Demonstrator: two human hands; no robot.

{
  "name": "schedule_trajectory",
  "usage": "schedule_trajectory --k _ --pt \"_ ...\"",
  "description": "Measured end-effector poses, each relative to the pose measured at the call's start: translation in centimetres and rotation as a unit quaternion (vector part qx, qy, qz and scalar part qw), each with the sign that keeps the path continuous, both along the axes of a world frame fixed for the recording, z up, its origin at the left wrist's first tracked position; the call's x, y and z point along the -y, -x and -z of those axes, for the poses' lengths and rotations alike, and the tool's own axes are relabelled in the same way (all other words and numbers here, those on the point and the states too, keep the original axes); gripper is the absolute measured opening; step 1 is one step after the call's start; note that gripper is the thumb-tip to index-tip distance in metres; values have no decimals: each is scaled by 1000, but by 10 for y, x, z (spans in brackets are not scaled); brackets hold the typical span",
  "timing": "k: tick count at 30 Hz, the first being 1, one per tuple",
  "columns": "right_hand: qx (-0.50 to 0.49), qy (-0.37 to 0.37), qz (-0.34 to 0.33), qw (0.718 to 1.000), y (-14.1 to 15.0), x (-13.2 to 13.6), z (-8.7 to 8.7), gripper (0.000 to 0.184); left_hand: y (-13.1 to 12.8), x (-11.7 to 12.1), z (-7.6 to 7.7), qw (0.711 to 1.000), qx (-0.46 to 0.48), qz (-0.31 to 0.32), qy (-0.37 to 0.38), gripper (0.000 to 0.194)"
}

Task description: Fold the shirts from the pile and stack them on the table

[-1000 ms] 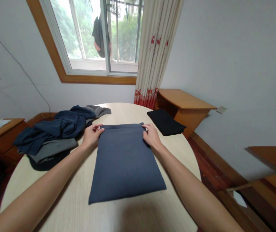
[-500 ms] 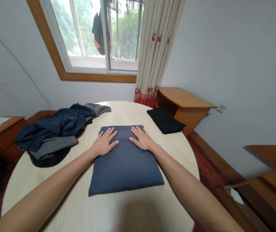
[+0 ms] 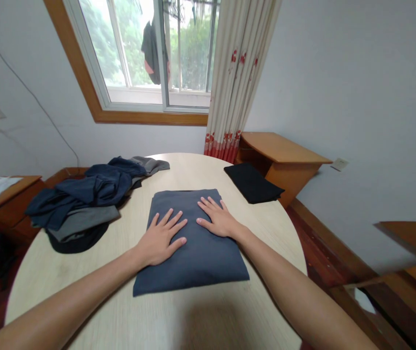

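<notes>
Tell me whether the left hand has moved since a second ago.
Yes. The left hand slid from the blue cloth's far corner toward the person, now flat on it.

Soft daylight is pouring in through the window point(image 3: 149, 53), slightly blowing out the greenery outside. The room is staying evenly bright, with no glare on the table point(image 3: 200, 321), where a faint shadow is pooling at the near edge. Wide-angle distortion is bending the walls and stretching the forearms; focus is holding sharp.

My left hand point(image 3: 160, 238) and right hand point(image 3: 218, 219): bare, no rings, watch or gloves. Both forearms, entering from the lower corners of the frame, are uncovered; no sleeve edge visible.
</notes>
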State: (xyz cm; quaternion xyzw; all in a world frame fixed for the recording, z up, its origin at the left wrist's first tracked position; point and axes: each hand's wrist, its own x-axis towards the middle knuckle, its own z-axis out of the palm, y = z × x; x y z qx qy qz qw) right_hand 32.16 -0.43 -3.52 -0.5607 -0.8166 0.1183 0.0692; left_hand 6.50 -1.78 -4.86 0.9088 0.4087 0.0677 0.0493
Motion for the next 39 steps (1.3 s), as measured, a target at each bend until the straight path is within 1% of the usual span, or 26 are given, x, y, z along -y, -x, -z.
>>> schedule_trajectory --k 2,5,7,8,9,11,13,15,16,18,20,22,25,27,28,30,32,33,36,39 --pt "-5 5 -1 1000 -4 -7 4 71 5 -5 1 1000 -10 -14 19 65" --pt "-22 -8 -4 1000 -11 -23 6 69 7 -19 -3 999 -8 -33 19 66" --pt "-26 -33 6 999 -11 -29 2 64 3 -20 -7 999 2 -42 2 63" --pt "-26 -49 13 998 -10 -28 0 61 0 -16 -9 999 11 -43 -11 61" --pt "-28 -64 19 997 -8 -25 -3 59 -2 -10 -11 999 20 -37 -24 58" --pt "-37 -80 10 996 0 -10 -8 57 -5 7 -12 998 35 -3 -43 55" --pt "-49 -68 -30 996 7 10 -8 59 -2 24 -9 997 39 47 -48 55" --pt "-45 -48 -74 995 11 30 -5 62 6 37 -2 995 33 79 -43 55" --pt "-38 -42 -86 995 10 38 -3 64 12 41 2 995 30 84 -39 55" --pt "-26 -36 -87 995 3 48 2 67 23 48 10 996 29 78 -31 56" --pt "-26 -32 -76 996 -9 51 5 69 32 54 15 997 34 68 -28 57" --pt "-37 -29 -77 996 -21 47 6 67 37 58 15 997 43 67 -20 58" --pt "-62 -44 -61 995 -36 35 5 56 41 51 3 994 63 89 22 52" --pt "-79 -71 -26 994 -45 27 3 48 47 35 -10 990 83 106 45 45" --pt "-87 -86 -13 992 -49 25 2 45 52 25 -15 989 93 106 45 43" --pt "-98 -107 -16 989 -59 25 1 43 64 5 -23 990 106 96 24 41" --pt "-107 -110 -47 987 -68 32 1 42 77 -8 -26 990 106 94 3 39" --pt "-111 -105 -66 986 -72 37 1 41 82 -11 -25 989 106 101 -1 38" --pt "-127 -80 -110 983 -79 55 0 39 92 -7 -20 984 110 138 2 37" --pt "-137 -58 -137 979 -82 65 -1 36 91 1 -17 976 118 181 14 36"
